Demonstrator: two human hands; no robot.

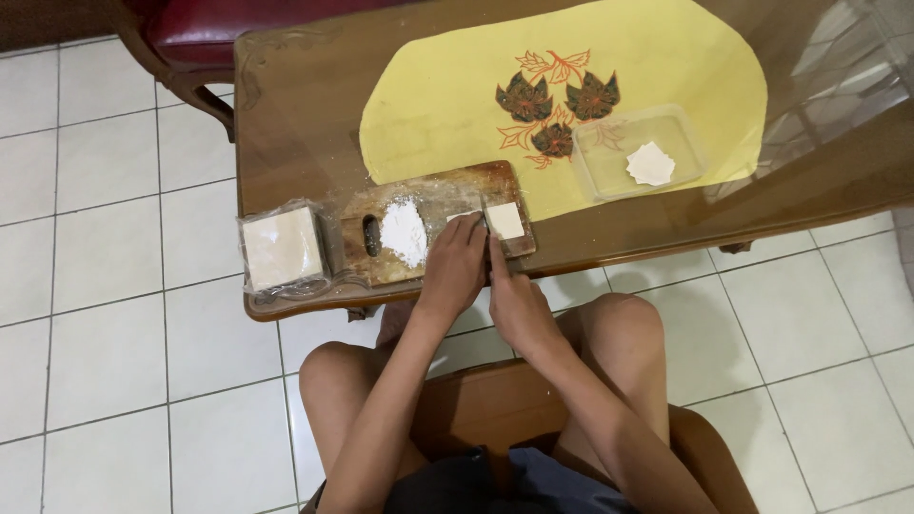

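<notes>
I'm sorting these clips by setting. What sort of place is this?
Most likely a room in a home, used for food preparation: a glass-topped wooden table on a tiled floor, a red-cushioned chair, and a cutting board with a flour pile.

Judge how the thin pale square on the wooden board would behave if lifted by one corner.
The pale square looks sheet-thin, so it would probably droop. Its small size suggests it is light. Flour heaped on the board hints that it is tacky.

Both hands on wooden board [433, 233]: left hand [455, 266] covers dough square, right hand [514, 303] beside flour pile [404, 231].
</notes>
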